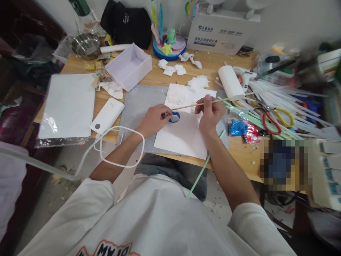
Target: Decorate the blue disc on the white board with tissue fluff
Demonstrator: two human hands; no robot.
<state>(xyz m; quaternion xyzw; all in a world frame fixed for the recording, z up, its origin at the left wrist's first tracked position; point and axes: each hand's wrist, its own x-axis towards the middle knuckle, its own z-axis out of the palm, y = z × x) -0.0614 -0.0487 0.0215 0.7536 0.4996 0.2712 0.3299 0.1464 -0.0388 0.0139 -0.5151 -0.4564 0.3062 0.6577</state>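
Thin tan wooden stick (188,106): likely light, stiff, snappable; pinch gently. Left hand (154,120) fingers closed on end, right hand (210,115) fingers closed farther along.

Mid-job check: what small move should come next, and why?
I'd probably steady the blue round piece with the left hand and let the right hand guide the thin stick: the left fingertips are right beside that piece, and the right hand grips the stick farther along.
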